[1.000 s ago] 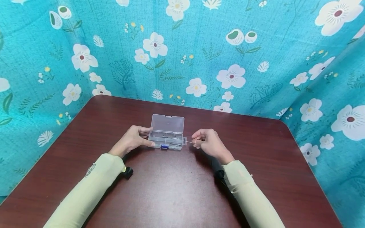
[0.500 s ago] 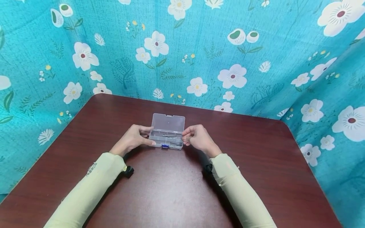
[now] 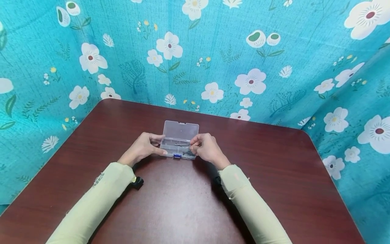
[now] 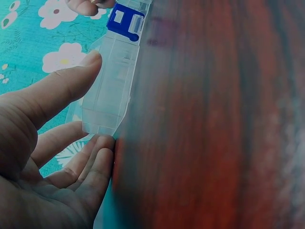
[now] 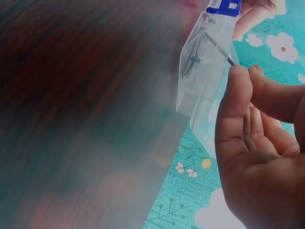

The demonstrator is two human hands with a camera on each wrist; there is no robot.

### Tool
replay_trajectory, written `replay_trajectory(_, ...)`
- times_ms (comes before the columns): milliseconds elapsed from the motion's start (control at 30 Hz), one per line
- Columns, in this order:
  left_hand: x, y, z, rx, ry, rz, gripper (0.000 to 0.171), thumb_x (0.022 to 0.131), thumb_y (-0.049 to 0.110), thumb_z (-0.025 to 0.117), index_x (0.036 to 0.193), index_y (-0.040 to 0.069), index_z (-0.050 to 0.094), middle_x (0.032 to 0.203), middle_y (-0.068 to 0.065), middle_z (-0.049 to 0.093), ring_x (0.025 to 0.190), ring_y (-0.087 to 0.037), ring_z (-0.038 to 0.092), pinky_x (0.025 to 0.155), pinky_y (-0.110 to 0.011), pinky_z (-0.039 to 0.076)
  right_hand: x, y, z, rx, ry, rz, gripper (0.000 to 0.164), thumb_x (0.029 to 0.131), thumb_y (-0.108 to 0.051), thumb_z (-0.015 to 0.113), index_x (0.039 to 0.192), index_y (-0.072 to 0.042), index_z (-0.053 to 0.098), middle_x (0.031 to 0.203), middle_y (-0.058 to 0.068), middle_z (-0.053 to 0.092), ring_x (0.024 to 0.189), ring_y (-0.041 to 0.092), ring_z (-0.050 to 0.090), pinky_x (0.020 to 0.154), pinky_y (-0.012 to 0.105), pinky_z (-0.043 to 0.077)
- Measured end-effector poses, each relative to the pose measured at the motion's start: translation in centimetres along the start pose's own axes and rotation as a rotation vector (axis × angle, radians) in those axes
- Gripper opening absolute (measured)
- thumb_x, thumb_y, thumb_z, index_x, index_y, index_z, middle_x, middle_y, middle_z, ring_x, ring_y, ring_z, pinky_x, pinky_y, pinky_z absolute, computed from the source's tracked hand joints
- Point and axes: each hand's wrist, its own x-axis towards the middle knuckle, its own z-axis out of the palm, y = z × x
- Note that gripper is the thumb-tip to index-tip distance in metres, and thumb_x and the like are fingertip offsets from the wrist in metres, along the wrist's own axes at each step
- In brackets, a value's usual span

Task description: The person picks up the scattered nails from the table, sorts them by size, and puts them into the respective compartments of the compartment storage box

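A clear plastic compartment box (image 3: 166, 152) stands near the table's middle, its lid (image 3: 180, 130) raised at the back and a blue latch (image 3: 177, 156) in front. My left hand (image 3: 142, 147) grips the box's left end, thumb at the front rim and fingers at the side and back. Over the right end, my right hand (image 3: 206, 147) pinches a thin metal rod (image 5: 230, 61) between thumb and index finger. In the right wrist view the rod slants down into the right front compartment, where several thin metal pieces (image 5: 192, 62) lie. Other thin pieces (image 3: 181, 145) lie in a back compartment.
A dark red-brown wooden table (image 3: 268, 159) with rounded corners carries the box. Behind it hangs a blue floral curtain (image 3: 219, 61). Black straps with small devices (image 3: 137, 183) sit below each wrist.
My right hand has moved left with the thin rod, from beside the box to over its right compartments. My left hand keeps its grip on the left end.
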Motion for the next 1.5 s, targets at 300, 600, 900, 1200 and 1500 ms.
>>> replay_trajectory(300, 0.1, 0.2, 0.1, 0.031, 0.005, -0.001, 0.079, 0.067, 0.012, 0.096, 0.139, 0.009, 0.062, 0.122, -0.012, 0.069, 0.107, -0.027, 0.063, 0.082, -0.031, 0.054, -0.5, 0.2, -1.1, 0.017, 0.022, -0.009, 0.011, 0.089, 0.003, 0.072, 0.099, 0.000, 0.075, 0.085, 0.011, 0.074, 0.074, 0.028, 0.070, 0.064, 0.033, 0.056)
replay_trajectory(600, -0.1, 0.0, 0.0, 0.025, 0.005, -0.007, 0.081, 0.068, 0.016, 0.096, 0.140, 0.011, 0.061, 0.129, -0.012, 0.066, 0.110, -0.027, 0.062, 0.088, -0.035, 0.054, -1.7, 0.6, -3.0, -0.020, -0.018, 0.032, 0.006, 0.091, -0.004, 0.073, 0.096, -0.003, 0.076, 0.084, 0.014, 0.073, 0.069, 0.024, 0.065, 0.058, 0.033, 0.051)
replay_trajectory(900, 0.0, 0.0, 0.0, 0.019, 0.005, -0.004, 0.080, 0.068, 0.015, 0.096, 0.140, 0.010, 0.061, 0.123, -0.012, 0.069, 0.106, -0.026, 0.064, 0.082, -0.030, 0.054, -3.9, 1.9, -4.9, -0.060, -0.040, 0.075, 0.005, 0.090, -0.006, 0.076, 0.094, -0.005, 0.078, 0.082, 0.013, 0.071, 0.068, 0.021, 0.062, 0.060, 0.034, 0.051)
replay_trajectory(1200, 0.1, 0.3, 0.0, 0.014, 0.004, -0.001, 0.081, 0.067, 0.014, 0.096, 0.140, 0.009, 0.060, 0.121, -0.011, 0.069, 0.104, -0.026, 0.064, 0.081, -0.029, 0.054, -6.6, 3.2, -6.6, -0.093, -0.077, 0.122, 0.006, 0.090, -0.005, 0.076, 0.094, -0.006, 0.078, 0.081, 0.011, 0.071, 0.069, 0.022, 0.061, 0.061, 0.035, 0.053)
replay_trajectory(1500, 0.1, 0.0, 0.0, 0.021, 0.001, 0.008, 0.080, 0.067, 0.015, 0.096, 0.139, 0.009, 0.062, 0.124, -0.011, 0.068, 0.107, -0.027, 0.063, 0.083, -0.030, 0.054, -8.8, 3.6, -7.3, -0.132, -0.125, 0.124, 0.004, 0.090, -0.006, 0.075, 0.092, -0.007, 0.078, 0.079, 0.008, 0.070, 0.068, 0.020, 0.059, 0.059, 0.035, 0.050)
